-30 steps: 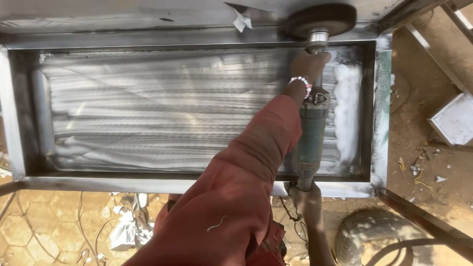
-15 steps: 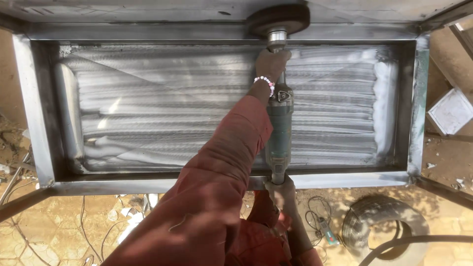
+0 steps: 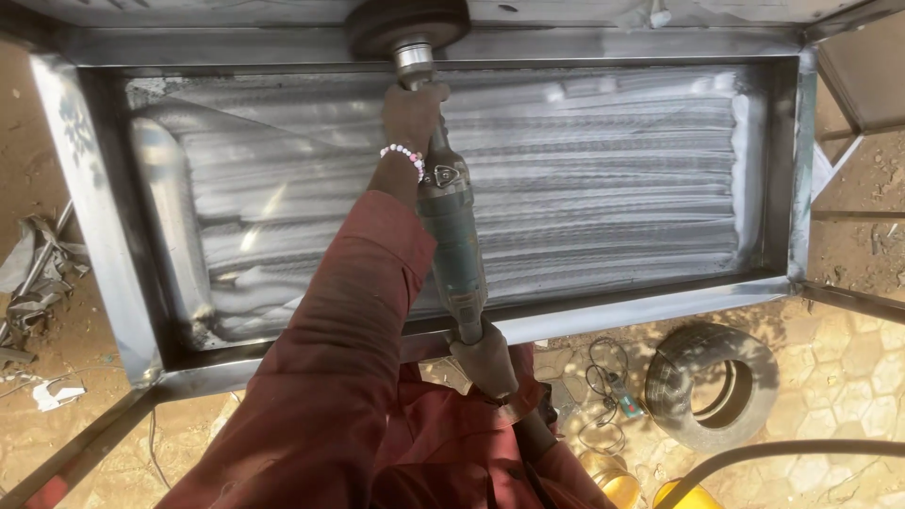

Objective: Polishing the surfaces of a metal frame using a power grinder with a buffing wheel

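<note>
— Across the whole middle of the view, from nine to three o'clock: large shallow rectangular tray of brushed grey steel (image 3: 603, 188), floor covered in wavy polish streaks, dark rim around it, raised on a thin metal frame over sandy ground.

— Noted. Next down in size?

— Worn black rubber tyre (image 3: 714, 386) lying flat at four o'clock, well apart from the work. Then long green-bodied straight grinder (image 3: 452, 236) running from centre up to twelve o'clock, dark round polishing wheel (image 3: 407, 23) at its tip pressed on the tray's far rim.

— Hands?

— Left hand (image 3: 412, 115) closed around the grinder's silver neck just below the wheel, pink-and-white bead bracelet (image 3: 403, 156) on the wrist, red sleeve behind. Right hand (image 3: 485, 358) wrapped tight on the tail end of the tool at six o'clock, near the tray's near rim.

— Risks from here?

— Likely several. Fingers sitting very close to the spinning wheel; a slip forward could bring them into it. Wheel riding a narrow edge, so could snag the corner and kick the tool sideways. Loose bracelet and sleeve cuff near the spindle, possibly catching. Tangled thin cable (image 3: 603, 377) on the ground at five o'clock, easy to trip on or tug.

— Smallest item?

— Scrap of white paper (image 3: 57, 391) at eight o'clock, harmless.
</note>
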